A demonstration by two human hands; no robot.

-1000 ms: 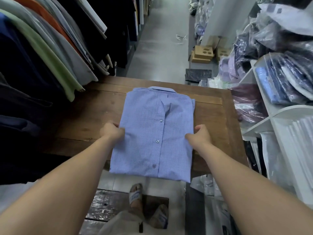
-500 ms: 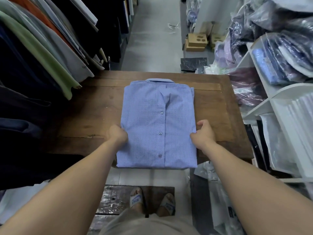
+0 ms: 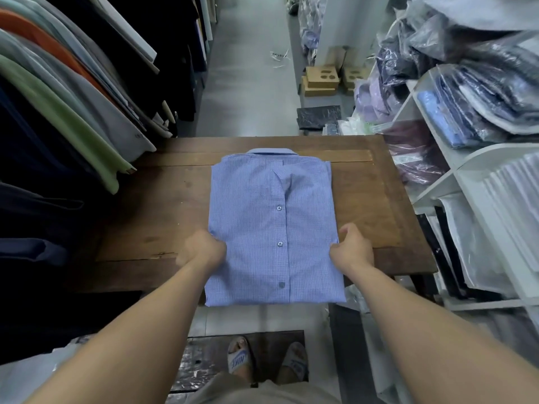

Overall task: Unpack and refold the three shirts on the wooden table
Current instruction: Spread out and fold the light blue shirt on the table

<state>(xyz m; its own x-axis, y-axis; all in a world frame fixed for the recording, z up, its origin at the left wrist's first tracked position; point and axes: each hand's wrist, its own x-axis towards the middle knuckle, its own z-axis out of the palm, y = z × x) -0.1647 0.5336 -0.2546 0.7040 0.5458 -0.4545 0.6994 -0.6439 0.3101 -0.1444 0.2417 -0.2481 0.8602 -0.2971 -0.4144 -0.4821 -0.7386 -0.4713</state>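
From the head view, 1 folded light-blue checked button-front shirt (image 3: pixel 274 228) lies collar-away on the dark wooden table (image 3: pixel 379 205), its near hem overhanging the table's front edge. The left hand (image 3: pixel 204 249) pinches its left edge; the right hand (image 3: pixel 353 249) grips its right edge.

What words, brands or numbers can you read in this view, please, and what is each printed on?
"NIKE": on the strap of the left sandal, seen upside down.
Too blurred to read: the print on the right sandal strap.
Too small to read: the lettering on the white strip on the floor.
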